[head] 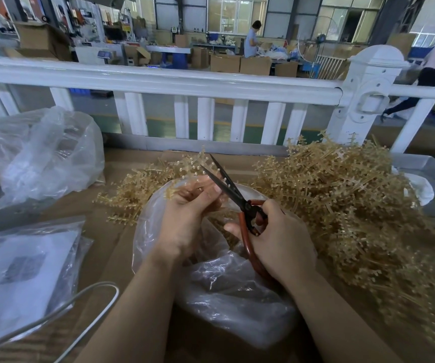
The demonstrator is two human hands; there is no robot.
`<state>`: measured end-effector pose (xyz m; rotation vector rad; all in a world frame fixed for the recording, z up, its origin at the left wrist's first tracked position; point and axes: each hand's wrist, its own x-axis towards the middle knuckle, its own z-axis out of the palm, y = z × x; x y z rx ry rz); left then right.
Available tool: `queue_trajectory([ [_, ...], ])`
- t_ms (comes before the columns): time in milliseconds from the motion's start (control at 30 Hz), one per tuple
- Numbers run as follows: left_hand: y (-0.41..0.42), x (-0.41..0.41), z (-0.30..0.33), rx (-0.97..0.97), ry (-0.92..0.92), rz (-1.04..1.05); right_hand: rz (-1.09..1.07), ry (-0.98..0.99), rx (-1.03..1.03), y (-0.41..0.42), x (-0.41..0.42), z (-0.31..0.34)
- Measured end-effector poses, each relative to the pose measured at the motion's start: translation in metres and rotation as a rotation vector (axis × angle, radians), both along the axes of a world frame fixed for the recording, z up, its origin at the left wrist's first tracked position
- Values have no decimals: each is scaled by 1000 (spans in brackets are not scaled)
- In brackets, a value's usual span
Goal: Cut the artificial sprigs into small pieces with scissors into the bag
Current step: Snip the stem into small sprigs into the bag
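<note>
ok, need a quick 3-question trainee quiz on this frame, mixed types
1. True or false: the blades of the red-handled scissors are open.
2. Which hand holds the beige plastic sprig? A) left hand B) right hand
3. Fill in: the big heap of beige sprigs lies to the ___ of the clear plastic bag.

Key: 1 true; 2 A; 3 right

Daylight comes in through the big windows [236,14] at the far wall, bright and a bit washed out there, while the counter [111,247] up close sits dimmer with soft shadows. The white railing [158,83] bows from the wide lens. Clear bags [40,150] catch pale glare; the edges smear slightly.
</note>
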<state>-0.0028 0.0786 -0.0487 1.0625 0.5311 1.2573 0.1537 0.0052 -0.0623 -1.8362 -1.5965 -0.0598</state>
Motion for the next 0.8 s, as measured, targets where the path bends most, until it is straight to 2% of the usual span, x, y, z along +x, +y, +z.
queue_trajectory([
  [400,1,2,-2,-56,-72,-7,-12,-17,-22,1,0,-2],
  [800,2,-1,-3,-51,29,-2,-36,-68,29,0,-1,0],
])
